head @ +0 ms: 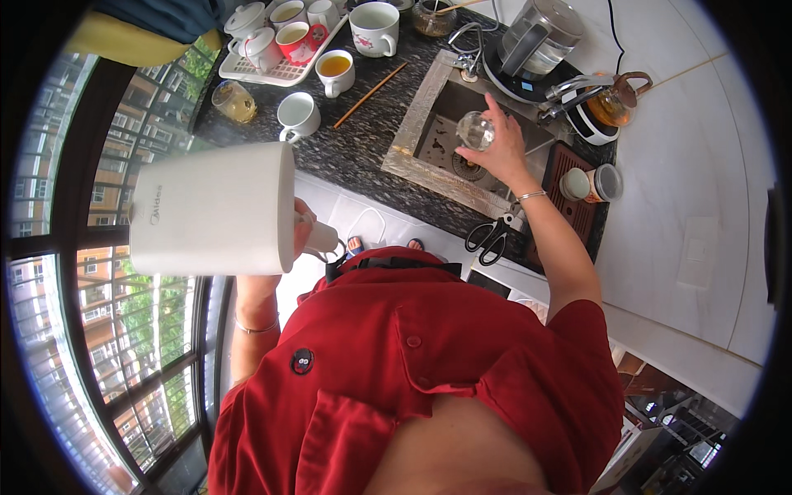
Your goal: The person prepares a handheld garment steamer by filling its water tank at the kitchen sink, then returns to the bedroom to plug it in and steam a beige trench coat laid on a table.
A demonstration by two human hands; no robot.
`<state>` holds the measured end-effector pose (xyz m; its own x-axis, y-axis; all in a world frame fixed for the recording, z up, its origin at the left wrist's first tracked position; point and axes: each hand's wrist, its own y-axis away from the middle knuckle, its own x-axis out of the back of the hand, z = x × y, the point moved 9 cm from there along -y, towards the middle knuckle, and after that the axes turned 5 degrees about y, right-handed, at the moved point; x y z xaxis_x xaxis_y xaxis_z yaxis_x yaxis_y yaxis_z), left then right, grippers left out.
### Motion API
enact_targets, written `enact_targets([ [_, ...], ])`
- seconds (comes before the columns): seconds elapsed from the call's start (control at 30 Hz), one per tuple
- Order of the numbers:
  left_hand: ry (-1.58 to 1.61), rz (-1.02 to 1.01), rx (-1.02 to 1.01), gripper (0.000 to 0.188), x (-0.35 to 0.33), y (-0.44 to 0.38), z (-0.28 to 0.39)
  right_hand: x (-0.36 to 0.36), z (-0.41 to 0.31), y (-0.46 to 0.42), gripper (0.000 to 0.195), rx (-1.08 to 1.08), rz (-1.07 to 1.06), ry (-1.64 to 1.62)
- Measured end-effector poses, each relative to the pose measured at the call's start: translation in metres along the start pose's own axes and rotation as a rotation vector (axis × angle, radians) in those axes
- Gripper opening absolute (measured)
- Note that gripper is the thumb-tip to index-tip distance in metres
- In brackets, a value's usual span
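Observation:
My left hand (302,228) grips the handle side of a large white Midea appliance (213,210), raised near the window. The appliance hides most of that hand, and its exact kind is unclear. A faint haze hangs by its upper edge. Over the sink (433,133), my right hand (504,148) holds a small clear glass cup (476,131) between thumb and fingers. Dark wet scraps lie in the basin below, around the drain strainer (468,167). A white mug (299,116) stands on the counter beyond the appliance, beside a glass (234,102) with a little pale liquid.
A cup of amber liquid (336,73), a wooden stick (370,96) and a tray of cups (272,73) occupy the dark counter (352,145). An electric glass kettle (538,43) and teapot (609,105) flank the faucet (468,65). Scissors (489,238) rest by the sink's front edge.

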<state>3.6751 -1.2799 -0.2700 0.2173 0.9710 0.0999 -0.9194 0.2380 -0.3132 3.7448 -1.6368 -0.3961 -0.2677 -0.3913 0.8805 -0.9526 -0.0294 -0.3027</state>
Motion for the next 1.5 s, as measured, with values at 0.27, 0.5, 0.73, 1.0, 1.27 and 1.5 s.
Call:
enact_targets([
  [0.27,-0.058,0.051,0.054,0.013,0.041,0.018,-0.009,-0.060,-0.080,-0.046,0.110,0.062,0.093,-0.207],
  [0.5,-0.107,0.104,0.074,0.012,0.067,0.033,-0.016,-0.103,-0.103,-0.068,0.110,0.049,0.088,-0.207],
  [0.73,-0.061,0.115,0.137,0.011,0.077,0.033,-0.026,-0.114,-0.103,-0.074,0.108,-0.009,0.127,-0.133],
  [1.0,-0.171,0.047,0.041,0.020,0.075,0.015,-0.030,-0.100,-0.111,-0.071,0.109,-0.008,0.165,-0.030],
  [1.27,0.083,0.130,0.154,0.036,0.068,-0.027,-0.020,-0.031,-0.193,-0.019,0.028,0.299,0.003,-0.466],
  [1.5,0.156,0.014,0.149,0.044,0.046,-0.049,-0.008,0.042,-0.254,-0.020,0.041,0.444,0.063,-0.885],
])
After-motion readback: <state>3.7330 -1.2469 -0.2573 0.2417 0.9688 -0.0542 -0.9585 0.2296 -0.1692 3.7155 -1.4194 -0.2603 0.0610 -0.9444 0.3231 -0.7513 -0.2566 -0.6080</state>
